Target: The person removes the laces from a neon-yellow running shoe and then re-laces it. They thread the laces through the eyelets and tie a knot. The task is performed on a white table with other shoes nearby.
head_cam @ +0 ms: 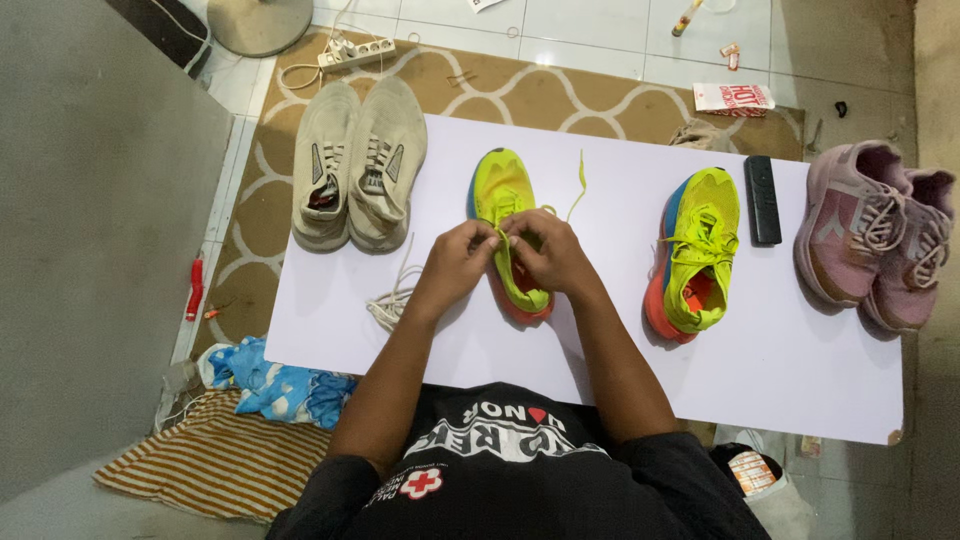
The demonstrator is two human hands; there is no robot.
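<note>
here both hands meet over the neon yellow shoe (503, 205) that lies near the middle of the white tabletop (760, 370), its toe pointing away from the person. the left hand (457, 262) and the right hand (549, 252) each have their grip pinched closed on the yellow lace (577, 187) at the shoe's tongue, fingertips almost touching, while one loose end of that lace trails up past the toe. the step in hand looks like threading or tightening the lace through the upper eyelets; the knot does not seem made yet. judging from this, the next move calls for keeping tension on both strands and a fine pull through the eyelets without letting the free end slip. right of this shoe stands its mate (695, 252), already laced, with a black remote (763, 199) beyond that and a pink pair (880, 235) farther right at the tabletop's edge. left of the shoe sits a beige pair (357, 165), and a loose white lace (392, 298) lies just beside the left wrist.
</note>
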